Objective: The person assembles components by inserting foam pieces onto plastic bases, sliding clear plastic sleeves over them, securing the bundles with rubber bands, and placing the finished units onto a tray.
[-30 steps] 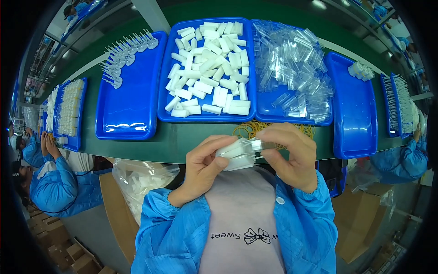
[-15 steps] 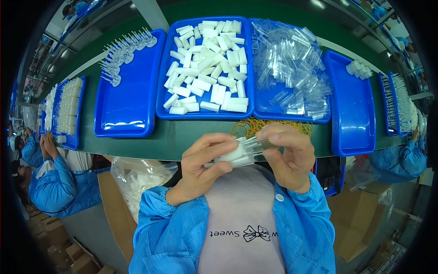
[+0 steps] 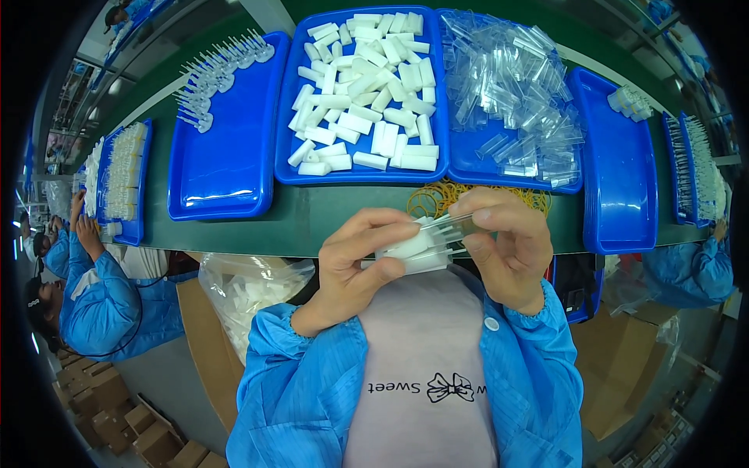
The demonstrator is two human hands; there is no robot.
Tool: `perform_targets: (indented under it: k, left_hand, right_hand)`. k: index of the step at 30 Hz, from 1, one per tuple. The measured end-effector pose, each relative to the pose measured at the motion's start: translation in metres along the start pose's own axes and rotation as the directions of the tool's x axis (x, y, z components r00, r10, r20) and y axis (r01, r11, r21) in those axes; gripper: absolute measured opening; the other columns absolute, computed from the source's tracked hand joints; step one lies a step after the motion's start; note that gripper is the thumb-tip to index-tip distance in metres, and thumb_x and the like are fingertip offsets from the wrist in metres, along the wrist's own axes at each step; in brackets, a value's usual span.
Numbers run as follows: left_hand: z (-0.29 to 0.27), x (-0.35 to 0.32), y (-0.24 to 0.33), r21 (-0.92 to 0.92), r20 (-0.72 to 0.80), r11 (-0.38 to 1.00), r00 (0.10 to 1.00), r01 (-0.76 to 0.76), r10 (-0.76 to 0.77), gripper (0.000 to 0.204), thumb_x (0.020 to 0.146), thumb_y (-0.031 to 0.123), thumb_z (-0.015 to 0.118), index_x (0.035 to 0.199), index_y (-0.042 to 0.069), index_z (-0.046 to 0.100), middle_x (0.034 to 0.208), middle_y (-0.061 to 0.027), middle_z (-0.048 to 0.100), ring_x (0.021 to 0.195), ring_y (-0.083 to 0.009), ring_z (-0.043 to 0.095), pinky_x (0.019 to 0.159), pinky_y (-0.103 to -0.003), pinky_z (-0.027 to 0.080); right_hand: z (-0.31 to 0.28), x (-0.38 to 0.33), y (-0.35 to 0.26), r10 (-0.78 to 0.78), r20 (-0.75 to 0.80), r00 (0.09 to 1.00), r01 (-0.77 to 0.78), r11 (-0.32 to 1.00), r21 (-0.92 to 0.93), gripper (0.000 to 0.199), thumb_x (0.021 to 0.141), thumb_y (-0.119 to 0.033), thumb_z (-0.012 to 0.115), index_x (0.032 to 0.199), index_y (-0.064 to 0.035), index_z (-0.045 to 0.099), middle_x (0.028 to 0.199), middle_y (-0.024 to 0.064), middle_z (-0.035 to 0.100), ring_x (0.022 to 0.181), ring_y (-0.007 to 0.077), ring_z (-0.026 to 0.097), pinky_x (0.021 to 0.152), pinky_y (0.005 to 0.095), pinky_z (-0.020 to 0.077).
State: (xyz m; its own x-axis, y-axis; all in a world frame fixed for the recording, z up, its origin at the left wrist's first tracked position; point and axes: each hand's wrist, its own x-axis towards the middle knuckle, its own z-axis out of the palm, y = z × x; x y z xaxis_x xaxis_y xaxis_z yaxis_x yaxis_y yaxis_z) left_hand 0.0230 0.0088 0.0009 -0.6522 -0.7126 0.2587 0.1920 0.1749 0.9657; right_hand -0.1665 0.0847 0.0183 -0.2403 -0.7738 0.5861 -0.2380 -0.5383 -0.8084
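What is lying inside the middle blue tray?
The middle blue tray holds a loose heap of small white blocks, several layers deep at the far end. Whatever lies beneath the pile, and the tray floor there, is covered.

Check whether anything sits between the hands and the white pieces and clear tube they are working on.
Nothing visible does. The left hand and right hand already grip the white pieces and the clear tube directly, just above the near edge of the green table.
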Motion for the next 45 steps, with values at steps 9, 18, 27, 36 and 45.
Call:
perform_targets:
  k: [9, 18, 27, 36, 45]
  left_hand:
    - [0.001, 0.0, -0.002, -0.034, -0.002, 0.998, 0.999, 0.043, -0.043, 0.036, 0.084, 0.023, 0.069, 0.112, 0.0, 0.065, 0.109, -0.0132, 0.06, 0.098, -0.0211, 0.059, 0.08, -0.03, 0.048]
    - [0.004, 0.005, 0.003, 0.284, -0.013, 0.95, 0.991, -0.126, 0.135, 0.038, 0.074, 0.014, 0.077, 0.108, 0.001, 0.066, 0.106, -0.0133, 0.062, 0.094, -0.0226, 0.062, 0.079, -0.03, 0.049]
    - [0.002, 0.002, 0.006, 0.622, 0.051, 0.699, 0.909, -0.353, 0.414, 0.04, 0.06, 0.011, 0.082, 0.098, 0.005, 0.069, 0.101, -0.0112, 0.064, 0.082, -0.0245, 0.065, 0.066, -0.03, 0.055]
    - [0.003, 0.002, 0.004, 0.571, 0.014, 0.76, 0.929, -0.311, 0.37, 0.039, 0.061, 0.01, 0.082, 0.098, 0.004, 0.069, 0.101, -0.0127, 0.064, 0.083, -0.0237, 0.065, 0.066, -0.029, 0.055]
    - [0.003, 0.001, 0.003, 0.504, -0.002, 0.82, 0.948, -0.274, 0.318, 0.037, 0.064, 0.009, 0.082, 0.097, 0.001, 0.069, 0.102, -0.0149, 0.064, 0.084, -0.0247, 0.065, 0.068, -0.031, 0.054]
  right_hand:
    - [-0.003, -0.001, 0.001, -0.014, 0.021, 1.0, 0.015, 0.999, -0.034, 0.032, 0.076, 0.009, 0.065, 0.106, -0.0004, 0.058, 0.099, 0.0157, 0.064, 0.09, 0.0266, 0.063, 0.077, 0.0342, 0.0505]
    - [-0.006, -0.001, -0.004, 0.083, -0.058, 0.995, -0.088, 0.993, -0.082, 0.021, 0.073, -0.002, 0.074, 0.091, 0.001, 0.063, 0.086, 0.014, 0.066, 0.078, 0.0224, 0.063, 0.067, 0.0293, 0.0491]
    - [-0.001, 0.0, -0.006, 0.485, -0.044, 0.873, -0.476, 0.869, 0.134, 0.01, 0.081, -0.002, 0.065, 0.076, -0.0017, 0.056, 0.071, 0.001, 0.054, 0.062, 0.0041, 0.047, 0.056, 0.0204, 0.0376]
    - [0.001, 0.001, -0.004, 0.415, -0.041, 0.909, -0.412, 0.909, 0.06, 0.012, 0.082, -0.006, 0.066, 0.076, -0.0027, 0.056, 0.07, -0.0007, 0.052, 0.061, 0.0018, 0.044, 0.052, 0.0193, 0.0339]
    - [-0.002, 0.007, 0.003, 0.387, 0.061, 0.92, -0.392, 0.911, 0.131, 0.012, 0.081, -0.008, 0.067, 0.076, -0.0027, 0.057, 0.067, -0.0017, 0.054, 0.055, 0.0029, 0.044, 0.049, 0.0205, 0.0345]
